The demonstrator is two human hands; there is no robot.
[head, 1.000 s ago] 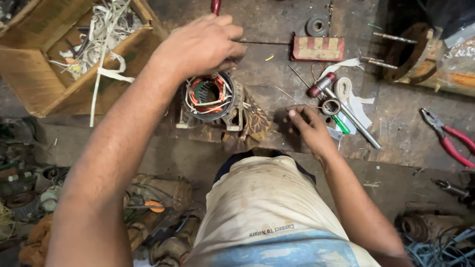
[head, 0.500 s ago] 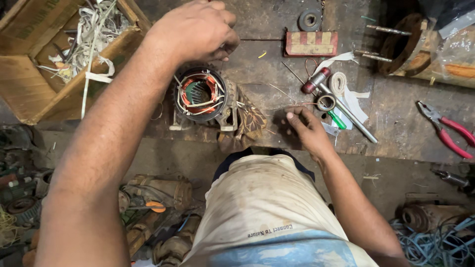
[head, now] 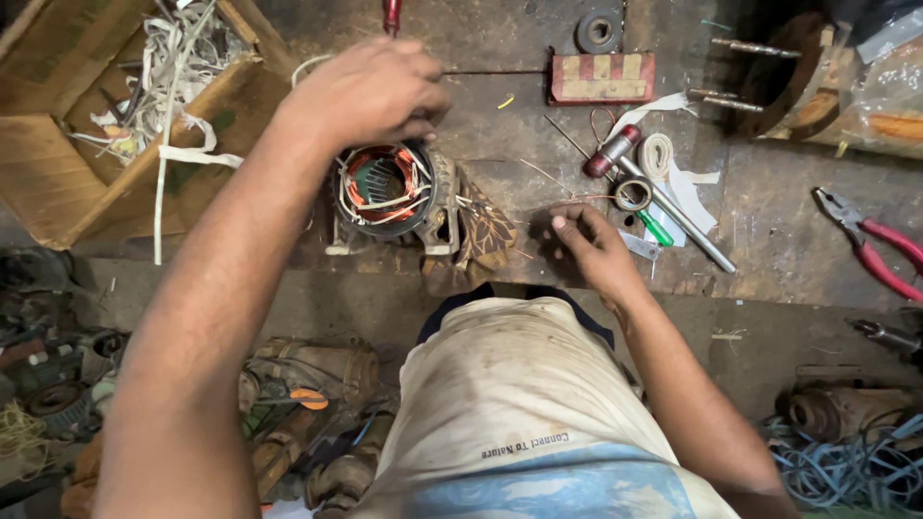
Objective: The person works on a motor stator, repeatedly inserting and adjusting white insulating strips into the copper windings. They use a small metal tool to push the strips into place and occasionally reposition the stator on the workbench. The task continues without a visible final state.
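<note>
Two bare hands over a grimy workbench [head: 769,240]. Left hand [head: 370,91] hovers at far rim of motor stator [head: 387,187], fingers curled; cannot tell what it grips. Stator sits centre-left, copper windings exposed. Right hand [head: 591,245] rests right of stator, fingertips pinched on thin wire [head: 586,199]. Wooden box [head: 58,173] far left; red pliers [head: 870,245] far right.
</note>
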